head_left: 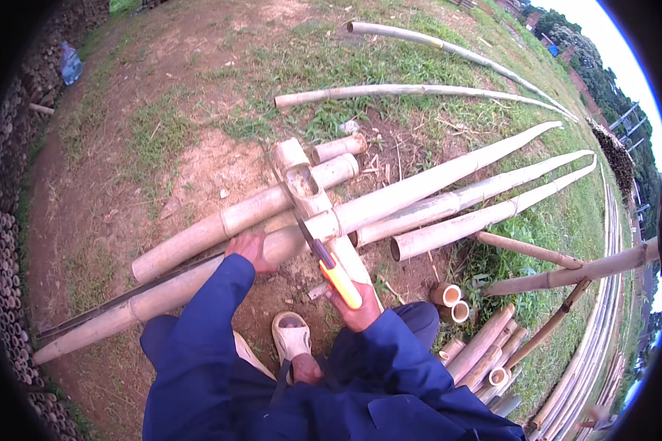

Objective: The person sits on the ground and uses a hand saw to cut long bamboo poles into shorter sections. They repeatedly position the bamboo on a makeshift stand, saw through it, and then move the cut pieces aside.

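The right hand [357, 307] is gripping the orange handle of a handsaw [329, 266], fingers closed around it, its blade lying against a long bamboo pole [360, 209] that is resting across a short notched bamboo block [307, 185] on the bare ground [125, 191]. The left hand [248, 248] is pressing down on the pole just left of the blade, seemingly flat rather than wrapped around it. More poles [485, 195] are lying beside it, and cut bamboo pieces [449, 298] are sitting near the person's sandalled foot [293, 339].
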### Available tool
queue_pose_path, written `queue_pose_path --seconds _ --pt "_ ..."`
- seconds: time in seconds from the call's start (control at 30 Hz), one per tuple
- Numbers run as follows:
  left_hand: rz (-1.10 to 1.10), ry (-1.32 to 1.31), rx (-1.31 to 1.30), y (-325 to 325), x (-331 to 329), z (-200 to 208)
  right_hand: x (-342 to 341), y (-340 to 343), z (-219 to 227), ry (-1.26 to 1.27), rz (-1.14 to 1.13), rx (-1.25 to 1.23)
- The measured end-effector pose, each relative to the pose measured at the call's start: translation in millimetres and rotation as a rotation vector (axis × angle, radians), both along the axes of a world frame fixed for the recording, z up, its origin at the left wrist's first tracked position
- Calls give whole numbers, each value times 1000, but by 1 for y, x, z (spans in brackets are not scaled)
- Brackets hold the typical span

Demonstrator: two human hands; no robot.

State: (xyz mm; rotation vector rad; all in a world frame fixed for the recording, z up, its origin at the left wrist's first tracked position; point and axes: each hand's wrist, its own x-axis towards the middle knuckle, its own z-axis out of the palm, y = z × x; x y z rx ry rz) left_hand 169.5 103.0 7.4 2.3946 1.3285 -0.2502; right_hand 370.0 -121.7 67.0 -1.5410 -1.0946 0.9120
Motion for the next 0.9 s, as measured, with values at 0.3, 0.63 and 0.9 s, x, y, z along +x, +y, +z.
queue_pose_path --seconds 0.3,0.63,0.9 --pt "63 -116 167 -16 6 2 -11 -8 -6 -98 -33 -21" --pt "278 -109 230 -33 21 -3 -19 -11 -6 -70 -50 -59" --pt "259 -40 274 -29 25 -5 -19 -18 -32 -69 -16 47"
